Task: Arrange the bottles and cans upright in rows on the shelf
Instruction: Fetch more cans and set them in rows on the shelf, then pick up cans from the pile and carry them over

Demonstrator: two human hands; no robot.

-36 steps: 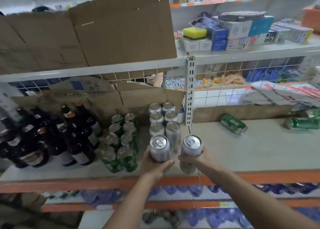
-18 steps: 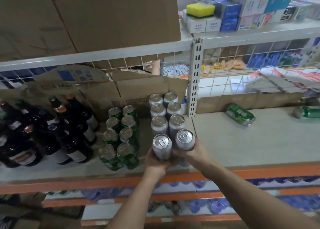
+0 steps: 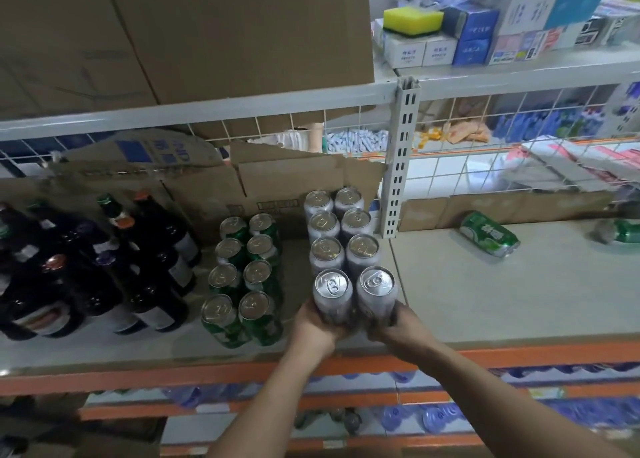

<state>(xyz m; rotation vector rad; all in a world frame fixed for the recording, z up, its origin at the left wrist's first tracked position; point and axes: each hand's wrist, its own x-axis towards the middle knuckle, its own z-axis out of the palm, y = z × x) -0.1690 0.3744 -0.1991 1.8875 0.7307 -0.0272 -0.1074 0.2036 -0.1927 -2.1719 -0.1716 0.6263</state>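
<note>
Two silver aluminium cans, left can (image 3: 332,295) and right can (image 3: 376,291), are upright at the front of the silver double row (image 3: 343,230) over the grey shelf board (image 3: 485,301). Left hand (image 3: 317,329) wraps left can low; right hand (image 3: 398,331) wraps right can. Probably full: heavy, rigid, slick. Grip mid-body. Green can (image 3: 489,234) lies toppled, well right.

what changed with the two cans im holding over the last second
The left hand and right hand moved their silver aluminium cans, left can and right can, forward and together, from held apart to side by side at the front of the standing silver can rows. Both hands still grip them. The upright green cans, dark glass bottles and the green can lying on its side stayed put.
</note>
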